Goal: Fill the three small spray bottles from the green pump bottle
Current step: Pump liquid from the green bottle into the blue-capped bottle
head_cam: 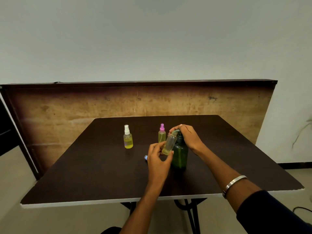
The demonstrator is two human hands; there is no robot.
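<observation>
The green pump bottle [180, 155] stands upright near the middle of the dark table [101, 174]. My right hand [187, 135] rests on top of its pump head, fingers curled over the nozzle. My left hand [157, 160] holds an uncapped small clear bottle [169, 144], tilted, its mouth up under the nozzle; a little yellow liquid lies at its bottom. Further back stand a white-capped spray bottle [128, 137] and a pink-capped spray bottle [161, 133], both holding yellow liquid. A blue cap [145, 157] lies on the table just left of my left hand.
A wooden board [135, 102] leans upright behind the table's far edge. The table's white front edge [84, 202] runs across below my forearms. A silver bangle [233, 182] sits on my right wrist.
</observation>
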